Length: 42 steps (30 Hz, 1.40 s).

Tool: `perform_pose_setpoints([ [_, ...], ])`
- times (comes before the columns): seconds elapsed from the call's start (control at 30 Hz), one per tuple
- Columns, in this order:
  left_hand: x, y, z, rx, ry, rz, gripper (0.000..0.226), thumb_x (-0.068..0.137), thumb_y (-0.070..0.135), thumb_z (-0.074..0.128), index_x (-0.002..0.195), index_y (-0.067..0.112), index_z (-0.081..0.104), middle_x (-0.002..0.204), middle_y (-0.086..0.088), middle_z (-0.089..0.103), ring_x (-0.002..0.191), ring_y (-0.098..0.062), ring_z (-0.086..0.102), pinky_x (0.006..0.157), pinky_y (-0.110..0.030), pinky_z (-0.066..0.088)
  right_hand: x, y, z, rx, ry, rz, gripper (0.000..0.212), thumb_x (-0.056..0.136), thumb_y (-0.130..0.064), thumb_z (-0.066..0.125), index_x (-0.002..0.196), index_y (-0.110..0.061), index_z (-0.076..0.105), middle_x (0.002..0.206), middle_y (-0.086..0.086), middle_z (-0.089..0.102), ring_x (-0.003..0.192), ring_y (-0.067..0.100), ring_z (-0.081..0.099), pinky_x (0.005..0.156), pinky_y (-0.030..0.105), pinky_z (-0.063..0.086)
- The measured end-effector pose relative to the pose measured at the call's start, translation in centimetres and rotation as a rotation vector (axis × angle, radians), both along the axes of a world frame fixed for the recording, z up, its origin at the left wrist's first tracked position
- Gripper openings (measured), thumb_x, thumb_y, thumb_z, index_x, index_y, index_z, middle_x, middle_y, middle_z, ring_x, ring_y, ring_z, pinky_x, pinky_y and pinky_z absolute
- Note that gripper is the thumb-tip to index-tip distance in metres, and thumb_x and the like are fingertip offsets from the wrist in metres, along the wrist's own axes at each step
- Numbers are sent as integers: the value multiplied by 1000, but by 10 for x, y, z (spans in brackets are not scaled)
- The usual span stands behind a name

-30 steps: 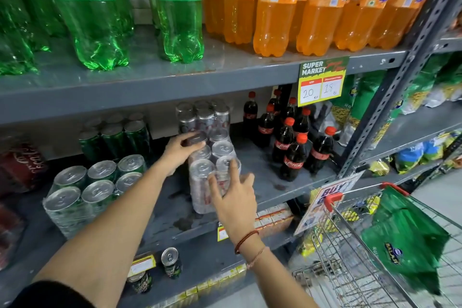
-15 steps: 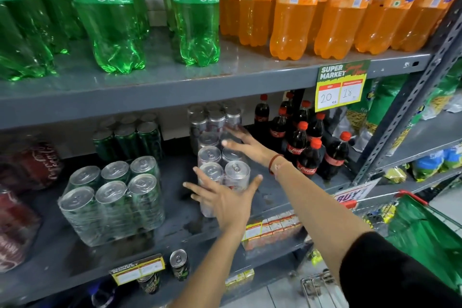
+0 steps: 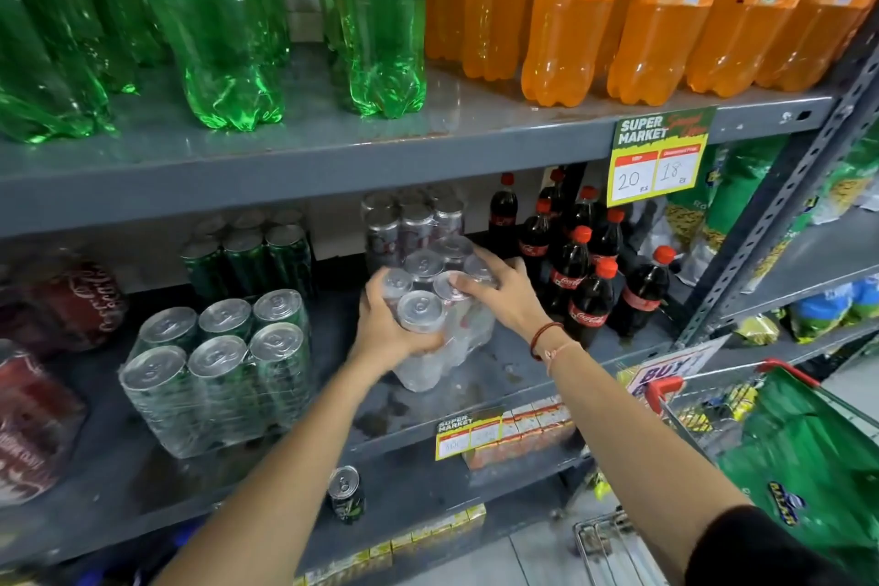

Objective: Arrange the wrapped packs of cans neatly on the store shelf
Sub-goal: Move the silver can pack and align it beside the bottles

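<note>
Both hands grip one wrapped pack of silver cans (image 3: 430, 324) on the grey middle shelf (image 3: 523, 376), near its front edge. The left hand (image 3: 385, 333) clasps the near left corner, its fingers (image 3: 428, 345) curled tight around the wrap below a can top. The right hand (image 3: 499, 293) lies over the far right side, fingers (image 3: 468, 283) bent down across the can tops. The pack sits tilted, its near end lifted slightly toward the person. A second pack of silver cans (image 3: 409, 228) stands just behind it. To the left stands a wrapped pack of green cans (image 3: 219, 371), well apart; cola bottles (image 3: 585, 281) crowd close on the right.
</note>
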<state>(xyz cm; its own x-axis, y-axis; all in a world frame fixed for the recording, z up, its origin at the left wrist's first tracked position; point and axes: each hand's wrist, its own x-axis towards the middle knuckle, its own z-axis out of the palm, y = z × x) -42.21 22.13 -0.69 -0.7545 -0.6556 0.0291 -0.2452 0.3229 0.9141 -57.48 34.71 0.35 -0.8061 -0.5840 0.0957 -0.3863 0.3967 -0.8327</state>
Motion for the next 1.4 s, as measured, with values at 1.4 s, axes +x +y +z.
perform_pose_setpoints([
  [1.4,30,2,13,-22,-211,-328,125,39,32,82,141,49,13,144,9,38,125,-15,43,104,-35,41,60,61,3,51,-12,-71,85,73,-65,64,145,-31,32,128,8,54,108,28,58,99,43,45],
])
